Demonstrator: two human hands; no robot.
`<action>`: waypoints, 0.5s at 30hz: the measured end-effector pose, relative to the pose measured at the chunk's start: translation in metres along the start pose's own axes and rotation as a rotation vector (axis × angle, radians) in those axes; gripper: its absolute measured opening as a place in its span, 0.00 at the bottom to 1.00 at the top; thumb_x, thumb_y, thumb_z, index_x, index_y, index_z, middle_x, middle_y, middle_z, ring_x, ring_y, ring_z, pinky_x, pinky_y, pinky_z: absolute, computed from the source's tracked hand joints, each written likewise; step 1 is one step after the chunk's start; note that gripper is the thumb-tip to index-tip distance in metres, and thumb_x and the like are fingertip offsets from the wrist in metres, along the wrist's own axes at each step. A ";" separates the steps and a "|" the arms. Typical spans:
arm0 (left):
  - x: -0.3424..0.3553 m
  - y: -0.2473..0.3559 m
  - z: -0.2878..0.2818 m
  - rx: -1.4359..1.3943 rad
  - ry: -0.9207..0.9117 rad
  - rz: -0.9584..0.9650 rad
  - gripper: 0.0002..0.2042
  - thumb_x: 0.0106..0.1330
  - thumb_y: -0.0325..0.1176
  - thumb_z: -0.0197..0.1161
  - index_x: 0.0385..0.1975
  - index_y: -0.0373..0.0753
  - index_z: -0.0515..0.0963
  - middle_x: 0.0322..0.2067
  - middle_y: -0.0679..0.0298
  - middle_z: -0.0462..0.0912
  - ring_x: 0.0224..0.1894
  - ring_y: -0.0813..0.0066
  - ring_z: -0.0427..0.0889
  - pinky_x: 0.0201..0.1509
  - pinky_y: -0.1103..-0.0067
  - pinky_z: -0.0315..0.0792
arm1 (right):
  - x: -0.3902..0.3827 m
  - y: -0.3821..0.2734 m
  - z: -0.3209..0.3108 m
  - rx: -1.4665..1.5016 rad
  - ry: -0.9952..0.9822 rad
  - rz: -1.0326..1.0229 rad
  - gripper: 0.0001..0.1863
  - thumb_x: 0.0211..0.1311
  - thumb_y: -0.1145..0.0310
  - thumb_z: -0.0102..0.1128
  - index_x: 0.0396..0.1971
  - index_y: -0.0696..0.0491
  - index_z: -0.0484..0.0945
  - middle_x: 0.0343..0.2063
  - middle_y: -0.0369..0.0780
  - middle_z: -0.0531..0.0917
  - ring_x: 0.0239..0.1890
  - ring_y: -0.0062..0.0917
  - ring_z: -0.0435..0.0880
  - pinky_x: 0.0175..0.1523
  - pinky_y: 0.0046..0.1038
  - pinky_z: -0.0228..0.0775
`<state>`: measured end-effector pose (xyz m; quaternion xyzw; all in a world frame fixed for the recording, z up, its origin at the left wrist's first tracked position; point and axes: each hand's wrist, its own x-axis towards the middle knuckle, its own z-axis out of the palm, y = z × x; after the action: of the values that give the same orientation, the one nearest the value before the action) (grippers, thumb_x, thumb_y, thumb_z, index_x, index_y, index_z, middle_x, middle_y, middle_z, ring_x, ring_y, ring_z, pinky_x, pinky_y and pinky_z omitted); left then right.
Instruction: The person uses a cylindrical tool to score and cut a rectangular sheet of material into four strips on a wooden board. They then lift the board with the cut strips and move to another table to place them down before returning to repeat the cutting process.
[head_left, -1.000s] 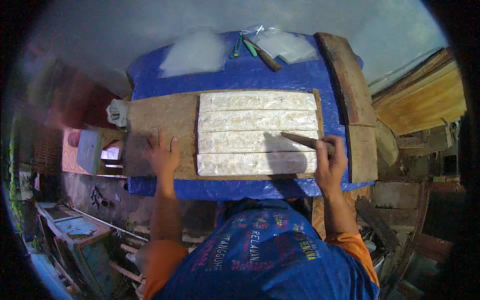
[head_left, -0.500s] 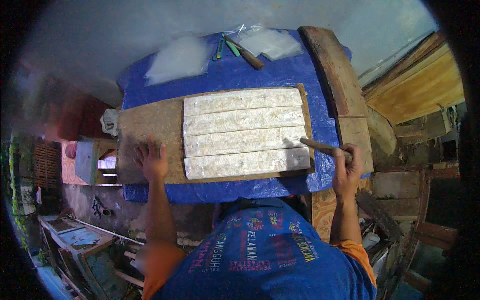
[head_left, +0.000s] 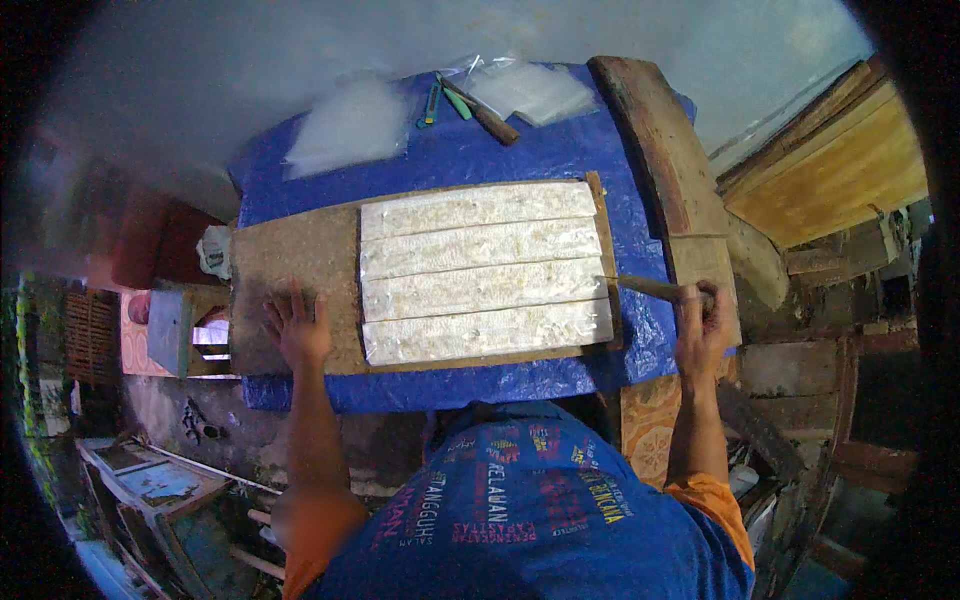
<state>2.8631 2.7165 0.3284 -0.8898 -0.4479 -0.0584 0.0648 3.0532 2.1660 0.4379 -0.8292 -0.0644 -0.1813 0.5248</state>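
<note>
My left hand [head_left: 298,330] rests on the left, bare part of a brown board [head_left: 262,245], fingers spread. Beside it on the board lie several long, pale white slabs with a speckled surface and glossy plastic wrapping [head_left: 480,270], side by side in rows. My right hand [head_left: 704,322] is closed on a slim brown stick-like tool [head_left: 645,285], at the right of the board. The tool points left, its tip at the right end of the slabs; whether it touches them I cannot tell.
The board lies on a blue tarp [head_left: 290,395]. At the back are clear plastic bags [head_left: 345,125], a teal cutter [head_left: 432,100] and wooden- and green-handled tools [head_left: 490,120]. Wooden planks [head_left: 650,140] line the right side. A worn cabinet [head_left: 150,480] stands at lower left.
My right hand and the tool have moved right, the tip from over the middle-right of the slabs to their right end. My left hand stays spread on the board. The whole view has shifted slightly.
</note>
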 end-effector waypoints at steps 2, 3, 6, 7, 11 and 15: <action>-0.001 0.000 0.000 0.018 0.005 0.001 0.35 0.74 0.65 0.48 0.80 0.65 0.53 0.80 0.51 0.48 0.82 0.47 0.44 0.80 0.46 0.40 | 0.009 0.001 0.011 0.048 0.147 0.003 0.09 0.77 0.68 0.58 0.45 0.59 0.77 0.36 0.40 0.81 0.37 0.19 0.77 0.45 0.23 0.70; 0.000 -0.001 0.000 0.041 -0.013 -0.005 0.36 0.74 0.65 0.48 0.80 0.64 0.53 0.80 0.51 0.48 0.82 0.46 0.45 0.80 0.46 0.40 | 0.014 0.001 0.019 -0.028 0.020 -0.043 0.10 0.76 0.67 0.59 0.46 0.59 0.77 0.34 0.42 0.82 0.35 0.21 0.79 0.43 0.25 0.72; 0.000 -0.001 0.000 -0.013 0.019 0.009 0.37 0.73 0.66 0.49 0.79 0.62 0.55 0.80 0.50 0.49 0.81 0.46 0.45 0.80 0.46 0.41 | 0.020 -0.002 0.035 -0.196 -0.059 -0.163 0.12 0.73 0.66 0.64 0.49 0.57 0.78 0.32 0.46 0.84 0.32 0.27 0.83 0.39 0.30 0.76; 0.001 -0.001 0.001 0.002 0.015 0.016 0.37 0.73 0.66 0.49 0.79 0.61 0.56 0.80 0.50 0.49 0.81 0.46 0.46 0.80 0.46 0.41 | 0.022 -0.004 0.040 -0.175 -0.019 -0.154 0.12 0.73 0.66 0.64 0.49 0.56 0.78 0.32 0.46 0.84 0.32 0.28 0.84 0.39 0.30 0.76; -0.001 -0.002 0.001 -0.036 0.060 0.036 0.36 0.73 0.66 0.49 0.78 0.60 0.58 0.80 0.50 0.49 0.81 0.46 0.47 0.80 0.45 0.42 | 0.019 -0.016 0.062 -0.135 -0.105 -0.278 0.12 0.71 0.67 0.65 0.48 0.57 0.77 0.33 0.46 0.84 0.30 0.34 0.84 0.37 0.33 0.76; -0.002 -0.001 -0.001 -0.139 0.030 0.001 0.36 0.73 0.66 0.49 0.78 0.60 0.58 0.79 0.49 0.50 0.81 0.46 0.47 0.79 0.43 0.41 | 0.015 -0.032 0.083 -0.116 -0.171 -0.294 0.12 0.71 0.67 0.65 0.48 0.56 0.76 0.35 0.49 0.85 0.34 0.37 0.88 0.39 0.35 0.78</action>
<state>2.8612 2.7148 0.3293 -0.8915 -0.4412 -0.1024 0.0097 3.0768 2.2534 0.4389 -0.8520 -0.2188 -0.1885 0.4368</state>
